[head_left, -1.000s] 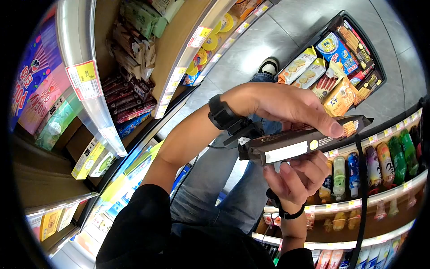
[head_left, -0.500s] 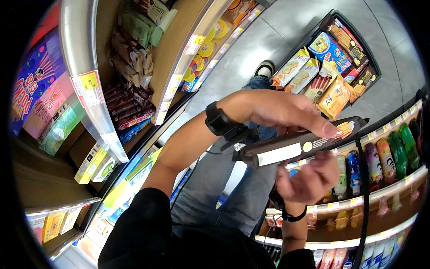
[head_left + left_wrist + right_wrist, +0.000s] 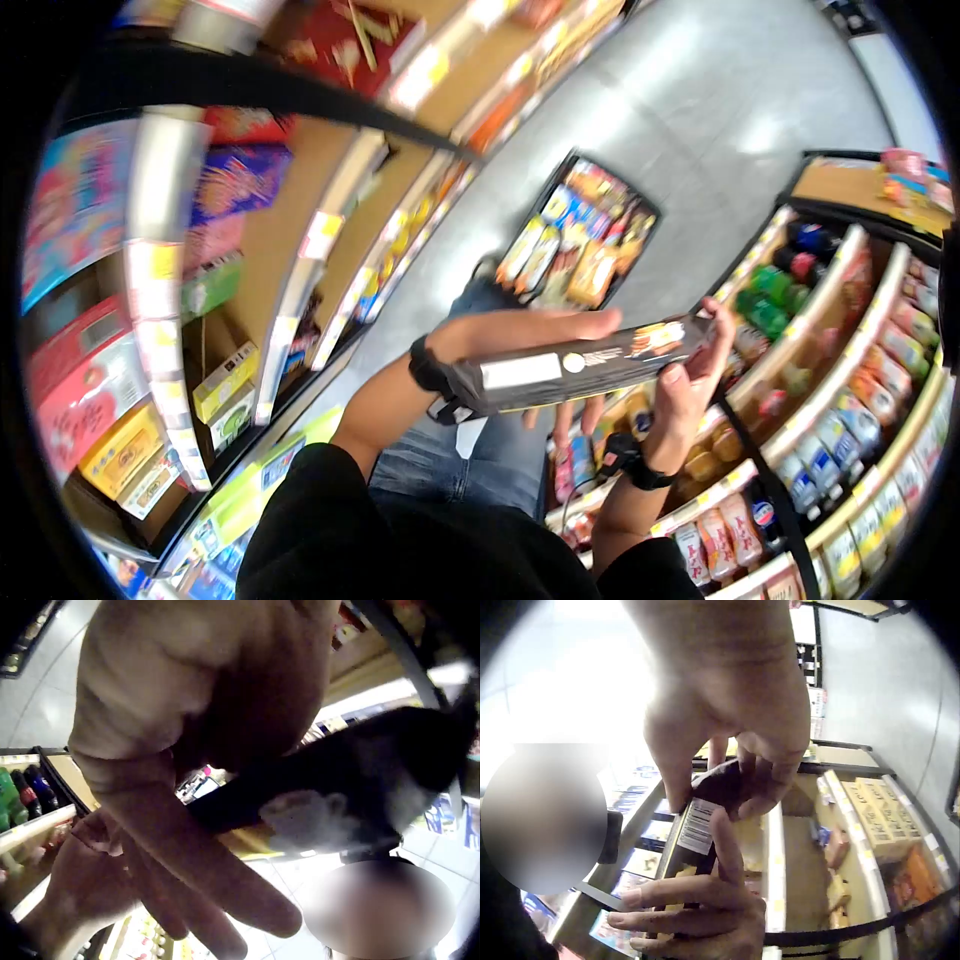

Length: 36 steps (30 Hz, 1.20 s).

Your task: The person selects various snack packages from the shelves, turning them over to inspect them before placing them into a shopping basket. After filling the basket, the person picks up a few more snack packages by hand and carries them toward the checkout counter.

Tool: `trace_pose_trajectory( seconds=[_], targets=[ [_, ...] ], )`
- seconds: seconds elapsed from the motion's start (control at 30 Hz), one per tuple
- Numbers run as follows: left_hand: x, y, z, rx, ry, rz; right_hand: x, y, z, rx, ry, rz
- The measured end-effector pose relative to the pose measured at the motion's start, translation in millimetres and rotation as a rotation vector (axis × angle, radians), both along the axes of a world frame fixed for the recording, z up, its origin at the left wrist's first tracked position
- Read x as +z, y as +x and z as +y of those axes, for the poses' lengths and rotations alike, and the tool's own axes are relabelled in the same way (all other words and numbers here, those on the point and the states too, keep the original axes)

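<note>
Head view: drinks shelf (image 3: 806, 316) right of your right hand (image 3: 690, 390), which grips the dark packet (image 3: 600, 367); left hand (image 3: 525, 328) straight-fingered against it, palm hidden; loaded basket (image 3: 657, 215) beyond, blurred.

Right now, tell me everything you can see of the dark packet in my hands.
The dark packet is long and boxy; its exact material is unclear. One side carries a pale panel, a small light round mark, blurred lettering and a snack picture; a barcode shows in the right wrist view. It is held up sideways, the picture end slightly higher in the head view. The left hand holds the panel end, the right hand the other.
</note>
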<state>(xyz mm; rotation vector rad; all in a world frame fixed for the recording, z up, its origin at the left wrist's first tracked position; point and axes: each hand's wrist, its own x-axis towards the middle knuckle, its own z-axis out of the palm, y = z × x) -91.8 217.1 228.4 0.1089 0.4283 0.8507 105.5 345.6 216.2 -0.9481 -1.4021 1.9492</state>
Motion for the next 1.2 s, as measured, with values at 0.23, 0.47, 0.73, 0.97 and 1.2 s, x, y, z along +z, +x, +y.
trace_pose_trajectory(
  seconds=[0.23,0.47,0.73,0.97,1.2],
  targets=[
    [151.3,-1.2,-29.1,0.346,0.251,-0.051,215.2,11.5,5.0,-0.132,0.059,0.198],
    [344.3,55.6,-65.8,0.759,0.496,0.649,358.6,56.8,-32.3,-0.191,0.330,0.255],
    [420.0,99.0,-100.3,0.904,0.666,0.703,424.1,83.7,-69.9,-0.190,0.385,0.455],
    [435.2,113.7,-103.9,1.098,0.754,0.862,437.4,97.2,-88.6,-0.256,0.446,0.429],
    [411.4,100.4,-113.9,1.109,1.075,1.108,437.8,93.9,-103.7,-0.288,0.456,0.447]
  ],
)
